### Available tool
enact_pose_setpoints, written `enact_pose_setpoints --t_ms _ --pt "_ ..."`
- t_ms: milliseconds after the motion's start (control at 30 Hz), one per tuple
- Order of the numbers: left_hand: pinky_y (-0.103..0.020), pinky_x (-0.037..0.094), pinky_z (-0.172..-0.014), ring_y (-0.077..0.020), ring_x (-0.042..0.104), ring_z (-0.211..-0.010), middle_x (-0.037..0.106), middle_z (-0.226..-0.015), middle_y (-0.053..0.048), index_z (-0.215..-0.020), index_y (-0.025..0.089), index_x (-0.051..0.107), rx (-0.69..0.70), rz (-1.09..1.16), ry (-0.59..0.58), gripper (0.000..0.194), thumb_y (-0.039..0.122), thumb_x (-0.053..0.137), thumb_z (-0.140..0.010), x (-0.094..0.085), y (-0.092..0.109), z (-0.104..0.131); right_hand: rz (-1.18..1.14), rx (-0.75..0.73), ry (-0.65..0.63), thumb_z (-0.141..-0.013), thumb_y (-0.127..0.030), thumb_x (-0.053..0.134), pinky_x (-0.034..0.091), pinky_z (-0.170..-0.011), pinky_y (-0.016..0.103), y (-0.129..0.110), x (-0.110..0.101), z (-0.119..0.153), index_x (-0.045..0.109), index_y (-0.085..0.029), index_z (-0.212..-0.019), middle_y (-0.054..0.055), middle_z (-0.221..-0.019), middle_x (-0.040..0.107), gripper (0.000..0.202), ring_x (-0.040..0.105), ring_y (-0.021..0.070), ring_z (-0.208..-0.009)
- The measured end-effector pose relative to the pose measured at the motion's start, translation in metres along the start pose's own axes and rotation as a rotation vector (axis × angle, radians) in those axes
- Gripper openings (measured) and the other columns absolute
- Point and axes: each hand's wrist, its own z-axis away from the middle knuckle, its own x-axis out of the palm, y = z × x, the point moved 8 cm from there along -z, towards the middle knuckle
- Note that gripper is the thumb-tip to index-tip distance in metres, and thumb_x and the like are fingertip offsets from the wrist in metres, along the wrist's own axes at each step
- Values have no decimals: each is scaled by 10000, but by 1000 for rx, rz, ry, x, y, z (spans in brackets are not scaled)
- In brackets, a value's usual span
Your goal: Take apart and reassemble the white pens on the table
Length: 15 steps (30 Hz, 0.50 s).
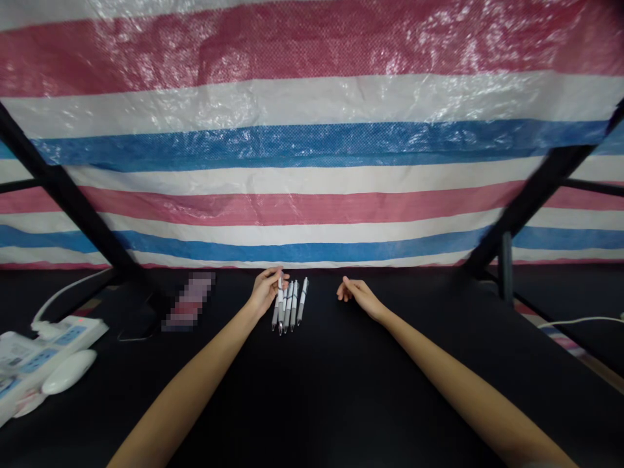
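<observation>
Several white pens with grey grips (293,305) lie side by side on the black table (312,390), their tips toward me. At the left end of the row, my left hand (266,289) pinches the upper end of one pen (280,305) between thumb and fingers. The rightmost pen (303,301) lies slightly apart from the others. To the right of the pens, my right hand (355,291) rests near the table with its fingers curled in; whether anything is inside them is hidden.
At the far left are a white power strip (63,341) with a cable and a white mouse-shaped object (69,372). A pixelated flat item (191,302) lies left of my left hand. Black frame bars and a striped sheet (302,208) stand behind.
</observation>
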Motion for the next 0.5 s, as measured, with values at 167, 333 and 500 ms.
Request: enact_pose_setpoints --t_ms 167,333,500 --pt "-221 488 -514 -111 596 -481 675 -642 -62 -793 102 623 -7 -18 -17 141 142 692 -676 0 -1 0 4 -4 0 -784 -700 384 391 -563 272 1 0 -1 615 -159 -635 43 -594 588 607 494 130 -535" --pt "-222 482 -522 -112 597 -485 677 -654 -61 -778 109 616 -4 -53 -18 152 168 703 -669 2 0 2 9 -11 0 -786 -702 377 393 -557 270 2 0 -1 613 -162 -631 43 -590 590 609 495 131 -534" --pt "-200 421 -488 -108 579 -482 680 -660 -51 -873 126 633 41 -174 1 263 260 719 -665 5 7 7 20 -14 1 -796 -693 371 399 -562 271 3 0 -2 615 -164 -638 42 -590 591 604 500 133 -539"
